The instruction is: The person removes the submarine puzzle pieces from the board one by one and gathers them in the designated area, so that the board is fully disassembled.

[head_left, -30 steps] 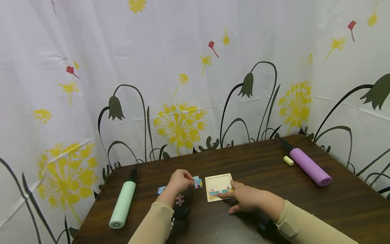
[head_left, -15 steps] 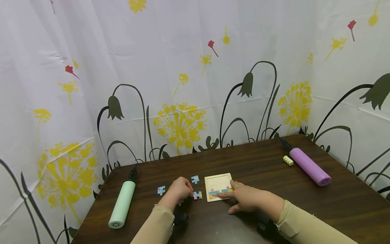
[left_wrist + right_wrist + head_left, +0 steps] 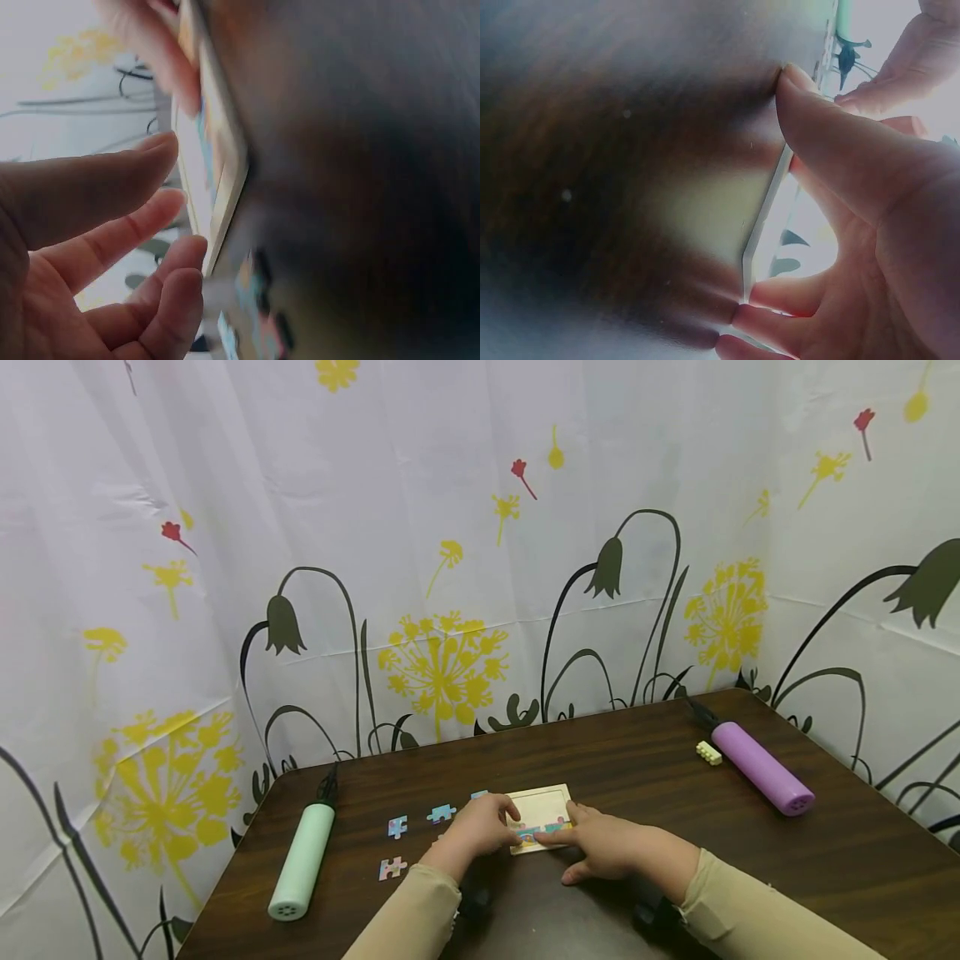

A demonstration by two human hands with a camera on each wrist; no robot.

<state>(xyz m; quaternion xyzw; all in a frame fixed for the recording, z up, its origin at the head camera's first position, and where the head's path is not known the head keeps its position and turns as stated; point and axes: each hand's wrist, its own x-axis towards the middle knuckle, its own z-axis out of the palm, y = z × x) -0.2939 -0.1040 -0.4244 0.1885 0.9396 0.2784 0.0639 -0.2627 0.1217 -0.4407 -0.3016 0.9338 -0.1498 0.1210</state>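
- Left hand [image 3: 480,825]: half-open, apparently empty, at frame's [image 3: 540,791] left edge
- Right hand [image 3: 618,847]: fingers spread (index over frame), gripping nothing
- 4+ loose pieces [image 3: 397,827] left

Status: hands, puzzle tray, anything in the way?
Left hand at puzzle tray, no piece visible in it; right hand touching tray's right side. Tray partly filled. No obstruction seen.
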